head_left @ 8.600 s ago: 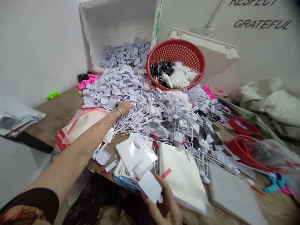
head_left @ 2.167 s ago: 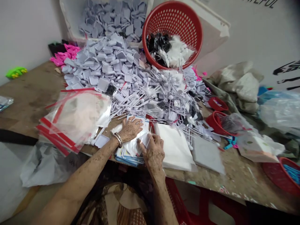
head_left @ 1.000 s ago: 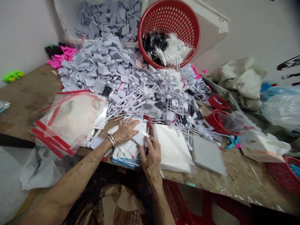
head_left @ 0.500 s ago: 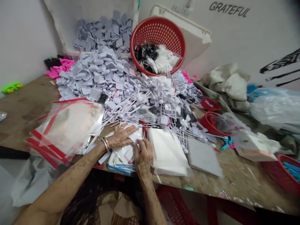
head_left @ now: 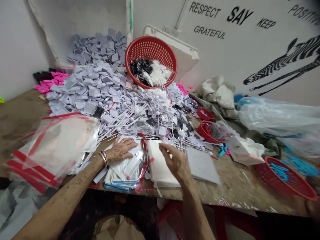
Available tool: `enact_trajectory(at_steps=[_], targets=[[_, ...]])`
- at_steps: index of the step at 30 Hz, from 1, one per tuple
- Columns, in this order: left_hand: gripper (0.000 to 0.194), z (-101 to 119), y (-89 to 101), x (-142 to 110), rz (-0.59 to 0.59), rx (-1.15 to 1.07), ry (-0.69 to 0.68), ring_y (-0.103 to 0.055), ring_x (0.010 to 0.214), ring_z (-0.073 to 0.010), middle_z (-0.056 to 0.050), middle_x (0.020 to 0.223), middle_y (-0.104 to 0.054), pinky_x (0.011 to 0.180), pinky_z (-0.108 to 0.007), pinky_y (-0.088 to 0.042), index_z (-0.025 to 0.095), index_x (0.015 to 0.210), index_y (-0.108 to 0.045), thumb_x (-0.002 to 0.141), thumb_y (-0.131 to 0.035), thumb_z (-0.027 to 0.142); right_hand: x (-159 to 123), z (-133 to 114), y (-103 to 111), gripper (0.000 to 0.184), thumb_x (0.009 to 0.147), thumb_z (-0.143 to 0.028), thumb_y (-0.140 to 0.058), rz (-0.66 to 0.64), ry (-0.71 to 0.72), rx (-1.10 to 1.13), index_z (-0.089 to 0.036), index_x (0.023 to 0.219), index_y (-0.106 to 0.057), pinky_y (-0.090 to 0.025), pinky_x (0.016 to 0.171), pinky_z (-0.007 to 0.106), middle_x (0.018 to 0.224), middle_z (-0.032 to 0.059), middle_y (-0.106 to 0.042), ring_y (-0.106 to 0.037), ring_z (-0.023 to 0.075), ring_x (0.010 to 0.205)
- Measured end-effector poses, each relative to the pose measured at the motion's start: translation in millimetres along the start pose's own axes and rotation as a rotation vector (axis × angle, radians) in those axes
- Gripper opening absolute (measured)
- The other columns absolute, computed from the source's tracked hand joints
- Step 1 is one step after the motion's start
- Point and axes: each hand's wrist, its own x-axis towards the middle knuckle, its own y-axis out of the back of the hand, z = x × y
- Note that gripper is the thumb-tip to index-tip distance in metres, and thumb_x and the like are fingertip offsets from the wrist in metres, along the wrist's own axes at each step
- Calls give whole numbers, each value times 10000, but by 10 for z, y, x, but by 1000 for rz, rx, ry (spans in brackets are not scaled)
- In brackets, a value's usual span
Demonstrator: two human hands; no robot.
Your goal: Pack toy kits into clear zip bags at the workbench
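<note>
Printed cards in clear plastic sleeves (head_left: 120, 181) lie in a low stack near the front edge of the tabletop (head_left: 235, 196). On my feed, the left hand (head_left: 121, 149) rests flat and open on top of them, gripping nothing, with metal bangles (head_left: 103, 158) at its wrist. The right hand (head_left: 175, 161) is raised and open, its fingers loosely curved, above a thick stack of white sheets (head_left: 160, 166) just right of the cards. I cannot tell whether it touches them. Beyond that stack lies a flat grey square sheet (head_left: 202, 165). Zip bags with red stripes (head_left: 55, 146) lie just left of the cards. Behind the hands rises a heap of pale lilac plastic sticks and square trays (head_left: 100, 100), running back into a white box (head_left: 82, 20) against the wall. A red perforated basket (head_left: 150, 43) tilts on the heap, holding black and white bagged pieces. The wall (head_left: 220, 63) reads RESPECT, SAY, KEEP, GRATEFUL and POSITIVE beside a zebra drawing. Brown tabletop shows at the far left and along the front right, ending in a straight edge. A red basket of blue pieces (head_left: 285, 176) sits at the right.
</note>
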Motion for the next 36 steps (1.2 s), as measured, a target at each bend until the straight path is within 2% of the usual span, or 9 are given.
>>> enact_trajectory(at_steps=[2, 4, 10, 14, 18, 23, 29, 32, 36], targets=[[488, 18, 14, -9, -4, 7, 9, -335, 1433, -288, -89, 1523, -454, 1157, -632, -63, 301, 1432, -452, 947, -486, 351, 300, 143, -1, 289, 944, -305, -486, 38, 3, -109, -182, 1025, -735, -564, 798, 370, 990, 93, -775, -721, 230, 857], [481, 37, 17, -19, 3, 22, 14, -340, 1430, -286, -88, 1521, -456, 1155, -632, -77, 305, 1427, -457, 948, -484, 346, 582, 219, -76, 299, 942, -273, -465, 17, 22, -217, -168, 1017, -736, -545, 812, 364, 996, 97, -773, -711, 232, 880], [480, 32, -27, -25, 33, 43, -8, -355, 1417, -295, -88, 1499, -480, 1149, -637, -105, 289, 1416, -465, 942, -503, 351, 1204, 112, -439, 300, 935, -187, -457, -120, 105, -345, -170, 1046, -734, -471, 897, 315, 1055, 79, -756, -657, 219, 1000], [481, 11, -54, -27, 48, 16, -15, -360, 1411, -299, -89, 1490, -490, 1146, -647, -109, 291, 1413, -462, 942, -518, 371, 1474, 120, -606, 326, 901, -110, -446, -204, 112, -484, -146, 1063, -727, -422, 879, 326, 1073, 123, -732, -605, 251, 1022], [467, 22, -69, -36, 56, -15, 5, -339, 1427, -298, -85, 1503, -478, 1136, -671, -105, 287, 1400, -466, 944, -525, 370, 1606, 262, -662, 269, 831, -79, -508, -310, 109, -629, -151, 942, -742, -381, 795, 331, 982, 140, -718, -571, 268, 959], [466, 36, -72, -40, 61, -40, 12, -331, 1433, -303, -82, 1504, -478, 1136, -683, -95, 271, 1397, -470, 944, -534, 361, 1601, 356, -644, 250, 845, -105, -524, -362, 134, -717, -149, 948, -747, -361, 770, 328, 971, 131, -705, -564, 262, 947], [459, -8, -145, -36, 118, -38, -24, -352, 1416, -309, -85, 1476, -507, 1131, -682, -112, 275, 1385, -484, 936, -544, 350, 1646, 269, -557, 361, 939, -113, -387, -250, 138, -750, -162, 1118, -696, -379, 812, 294, 1048, 108, -686, -555, 223, 992], [465, -23, -175, -32, 127, -28, -24, -354, 1415, -312, -93, 1473, -509, 1129, -681, -113, 276, 1386, -483, 931, -551, 342, 1768, 214, -618, 348, 940, -116, -376, -168, 115, -791, -131, 1074, -697, -369, 818, 341, 1040, 153, -672, -532, 266, 1007], [471, -15, -165, -28, 115, -30, -12, -356, 1415, -310, -90, 1482, -500, 1130, -675, -114, 280, 1390, -479, 930, -550, 352, 1954, 186, -804, 344, 887, -44, -380, -110, 101, -835, -65, 960, -715, -338, 823, 424, 1036, 235, -657, -511, 335, 1030]])
